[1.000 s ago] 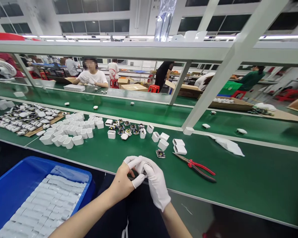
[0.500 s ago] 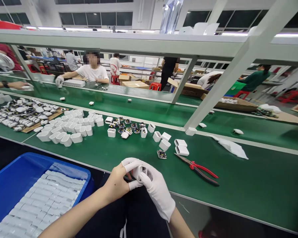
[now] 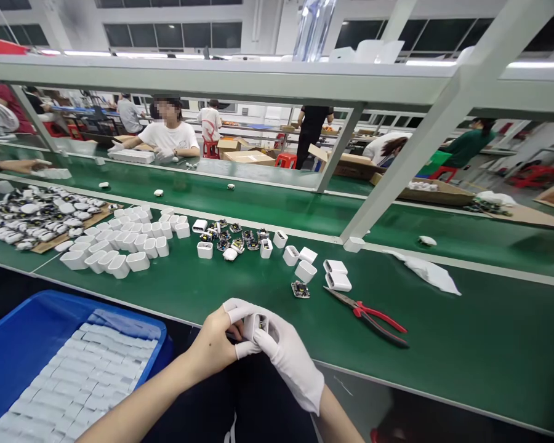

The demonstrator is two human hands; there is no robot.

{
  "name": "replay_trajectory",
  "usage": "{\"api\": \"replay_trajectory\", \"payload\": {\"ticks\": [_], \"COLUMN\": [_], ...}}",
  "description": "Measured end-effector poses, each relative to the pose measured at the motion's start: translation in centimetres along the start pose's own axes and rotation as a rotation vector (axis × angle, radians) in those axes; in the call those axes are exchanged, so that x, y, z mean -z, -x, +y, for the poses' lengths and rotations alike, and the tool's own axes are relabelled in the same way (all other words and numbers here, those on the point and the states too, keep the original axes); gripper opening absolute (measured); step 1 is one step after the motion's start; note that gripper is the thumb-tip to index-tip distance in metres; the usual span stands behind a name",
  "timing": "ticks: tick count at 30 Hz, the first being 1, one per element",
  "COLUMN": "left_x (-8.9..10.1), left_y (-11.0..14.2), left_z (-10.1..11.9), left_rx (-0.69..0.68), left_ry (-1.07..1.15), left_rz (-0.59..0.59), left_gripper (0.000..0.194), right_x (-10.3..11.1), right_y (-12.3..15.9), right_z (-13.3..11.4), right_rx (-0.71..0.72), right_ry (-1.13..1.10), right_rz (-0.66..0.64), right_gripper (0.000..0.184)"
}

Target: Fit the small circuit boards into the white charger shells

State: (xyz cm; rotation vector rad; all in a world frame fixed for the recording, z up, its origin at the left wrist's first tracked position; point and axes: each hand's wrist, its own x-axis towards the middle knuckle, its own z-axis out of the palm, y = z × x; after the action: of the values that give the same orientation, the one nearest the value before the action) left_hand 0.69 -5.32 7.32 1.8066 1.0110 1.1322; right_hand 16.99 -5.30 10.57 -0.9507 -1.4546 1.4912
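Between my two hands, over my lap at the bench edge, is a white plastic charger housing [image 3: 250, 326] with its open end toward me and parts showing inside. My left hand [image 3: 219, 335], with white covers on some fingers, pinches its left side. My right hand [image 3: 289, 357], in a white glove, grips the right side, thumb at the opening. Beyond them on the green bench lie a circuit board [image 3: 300, 290], long-nose pliers [image 3: 369, 317] with red and black handles, two stacked housings [image 3: 337, 281] and more circuit boards [image 3: 247, 240].
Rows of empty white housings [image 3: 120, 264] stand to the left, beside a heap of assembled boards [image 3: 37, 212] on cardboard. A blue bin [image 3: 41, 301] of white pieces sits lower left. White parts [image 3: 427, 240] lie on the green conveyor. A slanted post [image 3: 410, 160] rises ahead; a co-worker [image 3: 170, 138] sits opposite.
The housing has turned slightly in my hands, so more of its inside shows. Parts on the conveyor have shifted left. The co-worker opposite has drawn an arm in toward the white box.
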Motion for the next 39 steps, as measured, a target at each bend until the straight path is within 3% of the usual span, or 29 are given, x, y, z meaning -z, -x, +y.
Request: {"api": "replay_trajectory", "payload": {"ticks": [2, 7, 10, 14, 17, 20, 26, 31, 34, 37, 39], "left_x": [0.3, 0.0, -0.3, 0.1, 0.6, 0.8, 0.9, -0.1, -0.8, -0.7, -0.4], "left_y": [0.0, 0.2, -0.1, -0.6, -0.6, -0.3, 0.1, 0.1, 0.2, 0.3, 0.4], "left_z": [0.2, -0.2, -0.3, 0.4, 0.9, 1.6, 3.8, 3.4, 2.1, 1.4, 1.5], "left_rx": [-0.017, -0.009, 0.093, 0.342, 0.447, 0.462, 0.501, 0.563, 0.548, 0.367, 0.226], "left_ry": [-0.031, -0.067, 0.074, 0.316, 0.402, 0.427, 0.491, 0.544, 0.424, 0.21, 0.114], "left_rz": [-0.028, -0.066, -0.001, 0.042, -0.018, -0.119, -0.282, -0.301, -0.263, -0.166, -0.093], "left_gripper": [0.045, 0.05, 0.046, 0.056, 0.063, 0.06, 0.051, 0.059, 0.06, 0.056, 0.05], "right_x": [0.0, -0.3, 0.5, 2.2, 2.6, 2.0, 1.0, 0.2, 0.3, 1.0, 1.4], "right_y": [0.1, 0.0, 0.3, 1.2, 1.7, 2.1, 2.9, 3.0, 2.4, 1.5, 1.1], "right_z": [-0.2, 1.2, 2.0, 1.4, 0.1, -1.2, -2.8, -2.0, -0.7, -0.3, -0.7], "right_rx": [0.009, -0.008, 0.005, 0.421, 0.691, 0.765, 0.688, 0.607, 0.371, 0.043, -0.058], "right_ry": [0.06, 0.269, 0.281, 0.619, 0.849, 0.866, 0.866, 0.817, 0.667, 0.26, 0.002], "right_rz": [-0.02, 0.154, 0.157, 0.129, 0.016, -0.084, -0.091, -0.015, 0.067, 0.125, 0.119], "right_gripper": [0.039, 0.033, 0.048, 0.073, 0.068, 0.054, 0.024, 0.023, 0.021, 0.028, 0.031]}}
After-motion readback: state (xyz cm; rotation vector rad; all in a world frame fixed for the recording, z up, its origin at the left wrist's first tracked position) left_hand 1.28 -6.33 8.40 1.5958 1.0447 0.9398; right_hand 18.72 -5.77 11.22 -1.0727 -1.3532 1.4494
